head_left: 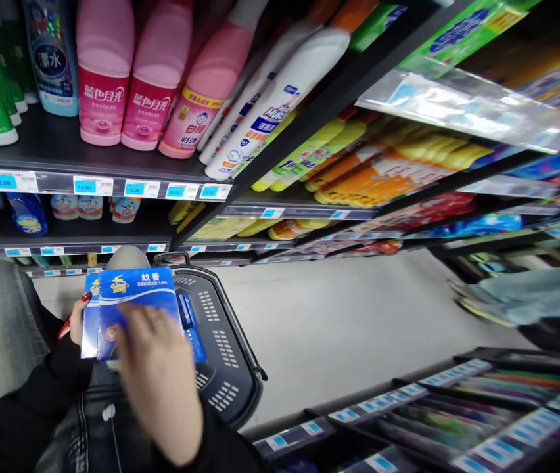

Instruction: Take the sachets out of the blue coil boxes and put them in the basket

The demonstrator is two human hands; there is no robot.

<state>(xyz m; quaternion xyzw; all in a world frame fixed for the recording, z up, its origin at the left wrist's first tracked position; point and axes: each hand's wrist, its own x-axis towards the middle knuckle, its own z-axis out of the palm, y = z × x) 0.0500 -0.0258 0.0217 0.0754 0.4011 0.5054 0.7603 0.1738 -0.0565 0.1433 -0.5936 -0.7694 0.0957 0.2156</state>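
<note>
Right now, my left hand (77, 320) is pinching the left edge of two overlapping blue boxes (149, 292), its red-nailed thumb pressing near their border. My right hand (159, 368) is hovering over or touching the front box's printed face; its bent fingers are blurring, so I can't tell whether they're pinching anything. Both boxes are sitting above my lap, partly covering the dark basket (238, 384), while pink bottles (104, 79) are standing on the shelf (38, 141) beyond.

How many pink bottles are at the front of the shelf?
3: the left bottle, the middle bottle right beside it, and the yellow-banded bottle next to the white bottle. More may hide behind.
</note>
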